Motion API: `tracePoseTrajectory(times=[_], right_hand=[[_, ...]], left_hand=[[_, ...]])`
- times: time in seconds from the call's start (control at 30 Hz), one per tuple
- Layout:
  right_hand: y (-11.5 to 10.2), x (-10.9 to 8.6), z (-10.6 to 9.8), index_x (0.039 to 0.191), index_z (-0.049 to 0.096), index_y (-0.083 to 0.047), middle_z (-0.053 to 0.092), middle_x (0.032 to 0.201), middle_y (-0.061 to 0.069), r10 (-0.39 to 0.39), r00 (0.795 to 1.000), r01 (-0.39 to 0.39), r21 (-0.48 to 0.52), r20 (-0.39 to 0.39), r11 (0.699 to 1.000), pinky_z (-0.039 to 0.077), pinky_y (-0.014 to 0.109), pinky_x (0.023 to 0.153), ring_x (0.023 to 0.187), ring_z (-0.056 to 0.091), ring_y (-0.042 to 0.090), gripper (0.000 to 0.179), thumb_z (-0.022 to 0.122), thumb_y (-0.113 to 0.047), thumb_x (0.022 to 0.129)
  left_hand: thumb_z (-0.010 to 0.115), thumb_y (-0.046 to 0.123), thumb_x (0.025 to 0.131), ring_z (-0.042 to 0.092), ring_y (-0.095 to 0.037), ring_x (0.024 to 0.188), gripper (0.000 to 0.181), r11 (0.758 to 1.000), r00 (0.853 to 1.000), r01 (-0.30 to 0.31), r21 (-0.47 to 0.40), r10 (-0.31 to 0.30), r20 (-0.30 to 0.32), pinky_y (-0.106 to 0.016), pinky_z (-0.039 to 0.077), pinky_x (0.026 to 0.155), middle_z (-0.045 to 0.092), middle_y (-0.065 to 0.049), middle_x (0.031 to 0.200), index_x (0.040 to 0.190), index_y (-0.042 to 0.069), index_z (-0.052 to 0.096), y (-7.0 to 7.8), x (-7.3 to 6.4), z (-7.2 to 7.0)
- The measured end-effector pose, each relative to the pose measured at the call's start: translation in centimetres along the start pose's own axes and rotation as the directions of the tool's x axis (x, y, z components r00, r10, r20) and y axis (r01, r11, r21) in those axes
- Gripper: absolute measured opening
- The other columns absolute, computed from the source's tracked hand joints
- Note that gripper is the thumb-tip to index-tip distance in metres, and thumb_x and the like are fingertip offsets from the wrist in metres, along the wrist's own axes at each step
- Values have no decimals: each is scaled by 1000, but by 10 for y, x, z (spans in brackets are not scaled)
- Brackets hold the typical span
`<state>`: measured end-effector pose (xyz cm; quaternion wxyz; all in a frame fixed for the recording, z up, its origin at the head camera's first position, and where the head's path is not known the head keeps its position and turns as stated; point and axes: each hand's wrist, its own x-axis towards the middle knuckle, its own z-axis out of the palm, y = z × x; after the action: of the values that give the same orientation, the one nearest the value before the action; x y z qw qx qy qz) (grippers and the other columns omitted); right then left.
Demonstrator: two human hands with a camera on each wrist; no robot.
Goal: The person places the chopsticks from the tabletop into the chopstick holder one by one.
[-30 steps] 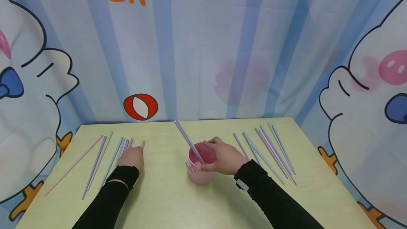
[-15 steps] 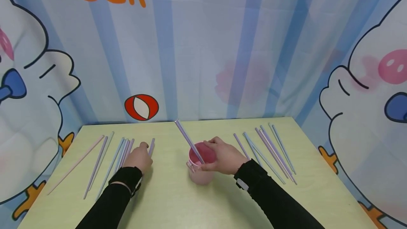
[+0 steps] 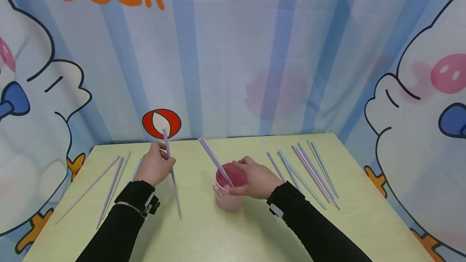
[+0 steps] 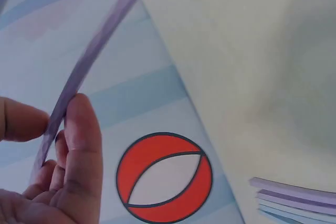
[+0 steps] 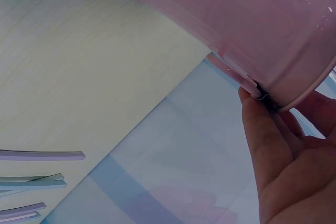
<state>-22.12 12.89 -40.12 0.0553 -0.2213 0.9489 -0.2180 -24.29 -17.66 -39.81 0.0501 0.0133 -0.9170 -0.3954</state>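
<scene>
My left hand is raised over the left side of the table and pinches a purple straw between thumb and fingers. In the left wrist view that straw slants up out of the fingertips. At the middle, my right hand grips the rim of a pink cup, which stands upright. Purple straws lean inside the cup, their ends sticking out past the rim; how many is hard to tell. In the right wrist view, a small pink piece sits on the cup's side by the fingertips.
To the left lie a pink straw, a purple straw and other pale straws, some behind the left hand. Several purple and blue straws lie at the right. A striped curtain hangs behind the pale table.
My left hand has lifted from the left group of straws, bringing a purple straw up and tilted upright. The right hand and cup have stayed in place.
</scene>
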Motion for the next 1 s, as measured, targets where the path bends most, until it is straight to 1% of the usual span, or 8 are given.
tracePoseTrajectory(times=[0.1,0.2,0.37,0.47,0.6,0.73,0.8,1.0], right_hand=[[0,0,0,143,49,-11,51,128,5,1,1000,-1,5,1,1000,54,31,80,100,59,19,84,81,-49,74],[1,1,1,142,49,-12,51,128,5,-3,1000,3,4,-2,1000,54,30,80,100,59,19,84,81,-49,74],[3,1,4,142,50,-12,51,128,4,-5,1000,6,1,-10,1000,54,30,80,100,59,19,83,81,-50,74],[4,2,4,141,50,-13,51,128,3,-5,1000,5,2,-13,1000,54,30,79,100,59,18,83,81,-50,74],[4,2,4,141,51,-12,51,127,3,-9,1000,9,6,-14,1000,54,30,79,100,59,18,82,81,-50,74],[3,1,3,141,50,-12,51,127,3,-7,1000,7,7,-11,1000,54,30,79,100,59,19,82,81,-49,74],[3,1,3,141,50,-12,51,127,3,-4,1000,4,2,-11,1000,54,30,80,101,59,19,82,81,-49,74],[3,1,3,142,50,-12,51,128,4,-15,1000,14,-28,-17,1000,53,30,81,101,59,19,83,80,-50,74]], left_hand=[[56,14,94,66,-23,72,44,992,1000,2,-127,-5,-31,-37,57,71,54,-19,104,129,-2,33,11,0,-6],[54,12,95,67,-24,77,42,973,997,-23,-231,6,-73,-37,57,73,53,-20,107,129,-1,33,21,-1,-10],[53,13,97,68,-28,80,39,939,987,-99,-329,51,-153,-30,57,71,53,-20,108,128,0,34,35,-2,-14],[53,14,98,68,-29,81,39,907,978,-155,-391,86,-189,-29,56,72,54,-21,110,129,0,33,43,-1,-14],[53,13,98,68,-27,79,38,860,965,-209,-466,106,-239,-28,56,73,53,-20,108,127,0,32,53,-1,-14],[53,12,98,67,-24,77,36,823,953,-251,-509,120,-277,-27,56,72,52,-19,104,126,-1,34,62,-2,-12],[53,11,99,67,-24,76,37,813,951,-267,-518,135,-278,-28,56,71,52,-19,103,126,-2,34,65,-2,-9],[54,12,99,68,-26,79,34,811,960,-260,-525,156,-234,-28,56,72,55,-22,106,126,0,35,68,-3,1]])
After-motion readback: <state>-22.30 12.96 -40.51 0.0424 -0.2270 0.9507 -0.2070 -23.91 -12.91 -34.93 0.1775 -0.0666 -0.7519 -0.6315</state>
